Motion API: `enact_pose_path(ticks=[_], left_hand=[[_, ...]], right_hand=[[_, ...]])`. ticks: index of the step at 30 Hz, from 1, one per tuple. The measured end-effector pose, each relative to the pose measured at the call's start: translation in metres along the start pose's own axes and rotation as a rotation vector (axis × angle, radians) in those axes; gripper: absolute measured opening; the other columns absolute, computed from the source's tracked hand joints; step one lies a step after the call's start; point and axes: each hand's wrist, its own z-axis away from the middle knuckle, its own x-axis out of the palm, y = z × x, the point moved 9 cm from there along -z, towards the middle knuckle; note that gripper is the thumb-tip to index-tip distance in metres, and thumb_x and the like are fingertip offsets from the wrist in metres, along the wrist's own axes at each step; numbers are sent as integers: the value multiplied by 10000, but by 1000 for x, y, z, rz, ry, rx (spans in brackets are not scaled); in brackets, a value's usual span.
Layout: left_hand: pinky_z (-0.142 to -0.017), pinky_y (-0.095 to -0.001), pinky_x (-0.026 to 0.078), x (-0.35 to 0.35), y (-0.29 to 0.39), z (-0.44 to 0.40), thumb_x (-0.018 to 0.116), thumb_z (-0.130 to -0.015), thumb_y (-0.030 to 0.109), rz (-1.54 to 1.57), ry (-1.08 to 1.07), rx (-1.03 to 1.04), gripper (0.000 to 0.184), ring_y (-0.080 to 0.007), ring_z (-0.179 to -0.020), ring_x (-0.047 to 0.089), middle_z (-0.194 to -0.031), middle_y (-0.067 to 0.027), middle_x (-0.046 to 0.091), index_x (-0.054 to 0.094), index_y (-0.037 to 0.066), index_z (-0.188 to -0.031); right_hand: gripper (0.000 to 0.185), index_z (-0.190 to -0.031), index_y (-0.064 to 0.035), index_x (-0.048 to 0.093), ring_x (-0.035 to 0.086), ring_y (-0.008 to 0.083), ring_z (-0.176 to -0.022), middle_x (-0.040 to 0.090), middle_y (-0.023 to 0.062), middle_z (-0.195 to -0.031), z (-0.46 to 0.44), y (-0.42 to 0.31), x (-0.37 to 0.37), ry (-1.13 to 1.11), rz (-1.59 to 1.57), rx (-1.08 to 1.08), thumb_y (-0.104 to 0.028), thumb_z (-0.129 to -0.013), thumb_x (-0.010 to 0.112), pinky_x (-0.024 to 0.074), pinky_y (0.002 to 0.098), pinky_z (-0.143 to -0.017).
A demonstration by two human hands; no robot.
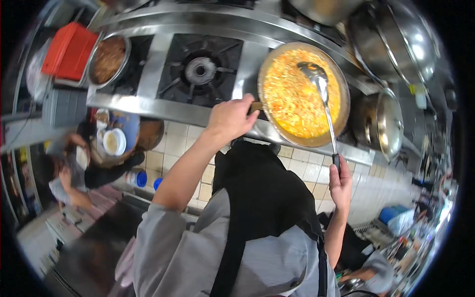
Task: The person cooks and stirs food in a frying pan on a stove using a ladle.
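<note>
A wide frying pan [345, 106] sits on the stove, full of a yellow-orange mixture [292, 94] that looks like egg with small bits. My left hand [230, 118] is closed around the pan's handle [256, 106], at the pan's left side. In my right hand [341, 185] is the black grip of a long metal cooking spoon [328, 111]. The spoon's bowl rests in the mixture near the far side of the pan, with some food on it. Its shaft crosses the pan's near right rim.
Left of the pan is a bare burner [201, 71], then a pot of brown food [110, 59] beside a red container [69, 52]. Large metal pots [396, 44] crowd the right. One person [69, 168] sits at left near a white tub [115, 142]; another [376, 272] is at lower right.
</note>
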Motion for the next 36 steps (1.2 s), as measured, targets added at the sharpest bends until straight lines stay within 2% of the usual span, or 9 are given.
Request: enact_pose_path(ticks=[5,6,9,10,19,22,31,34,36], left_hand=[[-769,-544,591,3,-6,5,668,-981,388,5,2,12,331,-410,-864,745,-901,-171,762,637,108,-1156],[-764,-545,590,3,-6,4,664,-984,382,22,-4,15,325,-414,-857,742,-888,-176,756,625,100,-1142],[-757,-559,590,5,-7,5,679,-970,357,58,54,29,334,-416,-848,741,-880,-183,751,609,81,-1144],[-757,-555,592,1,-3,7,686,-963,339,55,14,28,332,-412,-856,744,-877,-186,752,613,70,-1143],[-792,-532,593,3,0,8,706,-942,297,52,51,49,335,-402,-878,752,-885,-183,760,622,34,-1131],[-799,-531,591,2,-1,9,706,-939,299,55,51,44,340,-403,-883,751,-887,-187,759,622,33,-1135],[-773,-547,588,1,0,7,690,-951,347,68,11,8,342,-414,-884,740,-887,-190,749,628,64,-1133],[-792,-548,588,-2,-1,11,675,-963,417,78,-12,-34,400,-390,-901,747,-960,-170,767,673,149,-1260],[-784,-529,591,-8,5,8,694,-964,424,11,-17,-42,400,-375,-890,754,-915,-137,774,678,167,-1271]], right_hand=[[469,-1522,45,514,607,240,-1272,673,185,-1365,-28,-7,13,-81,298,-269,-151,-1100,576,430,362,-1126],[473,-1528,32,514,633,209,-1164,688,155,-1303,-26,18,2,-82,246,-204,-165,-1103,578,479,337,-1027],[434,-1509,-65,561,375,-2,-583,484,-94,-766,-2,34,-15,-59,0,5,-202,-1100,613,275,210,-481],[433,-1518,-85,555,345,-10,-556,462,-111,-736,-4,52,-25,-40,-30,-17,-212,-1107,607,249,212,-462],[423,-1511,-84,538,344,-7,-541,431,-106,-742,-15,39,5,-62,-184,29,-221,-1115,601,246,196,-451],[432,-1494,-1,531,410,0,-703,530,-71,-896,-12,50,6,-95,-144,22,-193,-1114,601,307,185,-564],[480,-1490,57,530,405,42,-757,562,-29,-964,9,53,2,19,14,64,-222,-1108,612,370,208,-624],[440,-1446,67,571,627,302,-1318,675,237,-1391,-1,64,20,-62,169,-81,-168,-1075,607,466,399,-1113],[467,-1428,16,579,715,391,-1169,722,291,-1205,0,63,20,10,309,-163,-220,-1033,663,548,426,-984]])
